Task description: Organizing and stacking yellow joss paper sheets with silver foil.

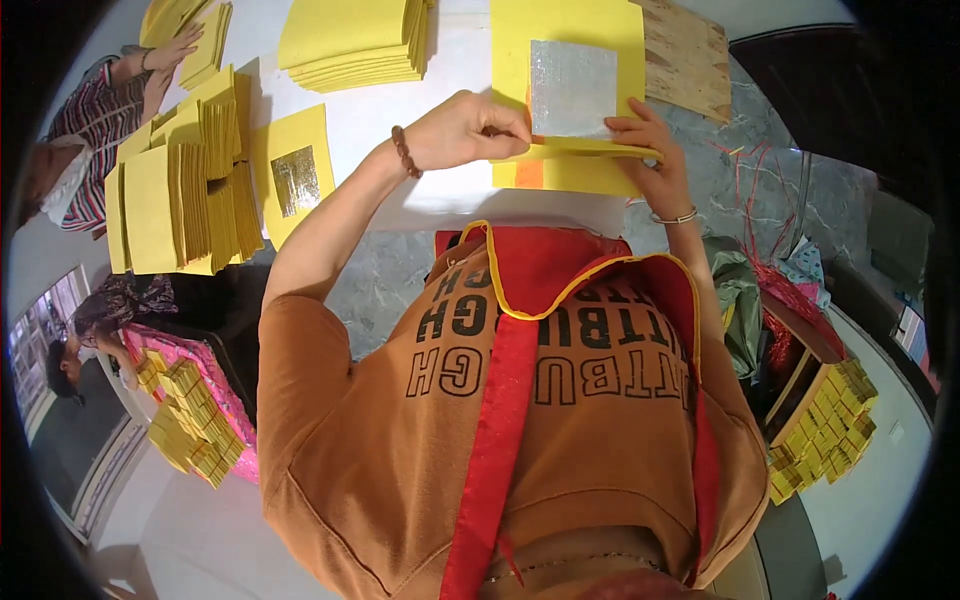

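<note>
A sheet of yellow joss paper (510, 80) with a silver foil square (575, 88) lies in front of me on the white table. Its near edge is curled up into a fold (590, 150), with an orange strip showing near the left end. My left hand (480, 130) is closed in a pinch on the fold's left part, fingers curled under. At the right end, my right hand (652, 155) grips the fold, fingers over the sheet's right edge. Part of its thumb is hard to make out. More yellow paper shows beneath the fold.
Left of my arm lies another foil sheet (297, 180), beside thick yellow paper stacks (180, 200). One more stack (352, 45) stands at the back. A wooden board (690, 55) is at the right. Another person's hand (178, 52) rests on paper at far left. Yellow bundles (825, 425) fill a lower-right container.
</note>
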`<state>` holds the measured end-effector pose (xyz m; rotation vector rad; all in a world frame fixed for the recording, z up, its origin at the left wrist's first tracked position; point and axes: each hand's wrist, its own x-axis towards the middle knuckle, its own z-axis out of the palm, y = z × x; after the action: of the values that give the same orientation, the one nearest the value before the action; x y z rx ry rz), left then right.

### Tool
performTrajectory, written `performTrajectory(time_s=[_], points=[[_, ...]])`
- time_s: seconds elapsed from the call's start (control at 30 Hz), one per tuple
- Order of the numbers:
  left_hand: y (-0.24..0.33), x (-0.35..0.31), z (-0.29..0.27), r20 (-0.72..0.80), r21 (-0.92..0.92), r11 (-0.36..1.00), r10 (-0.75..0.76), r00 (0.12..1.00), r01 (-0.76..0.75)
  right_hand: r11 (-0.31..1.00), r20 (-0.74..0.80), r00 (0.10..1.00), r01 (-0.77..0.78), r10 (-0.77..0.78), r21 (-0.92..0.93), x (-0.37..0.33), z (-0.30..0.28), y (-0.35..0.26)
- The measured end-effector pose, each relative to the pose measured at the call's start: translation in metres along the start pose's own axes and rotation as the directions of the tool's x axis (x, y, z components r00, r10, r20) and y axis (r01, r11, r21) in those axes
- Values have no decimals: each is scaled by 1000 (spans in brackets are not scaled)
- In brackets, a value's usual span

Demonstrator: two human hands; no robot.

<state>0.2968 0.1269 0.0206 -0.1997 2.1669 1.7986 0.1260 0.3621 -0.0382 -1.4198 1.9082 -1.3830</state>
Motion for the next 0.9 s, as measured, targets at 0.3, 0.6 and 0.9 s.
performTrajectory(time_s=[0.3,0.6,0.9], points=[[-25,-2,13,-199,905,420,551,810,-64,998,-110,994,-1,7,57,2,6,5],[-13,-20,26,-89,876,399,688,720,-273,882,132,969,246,-210,-401,-1,-16,-34],[-22,-5,32,-554,425,904,310,773,-57,916,69,917,-396,392,59,1,-4,-33]])
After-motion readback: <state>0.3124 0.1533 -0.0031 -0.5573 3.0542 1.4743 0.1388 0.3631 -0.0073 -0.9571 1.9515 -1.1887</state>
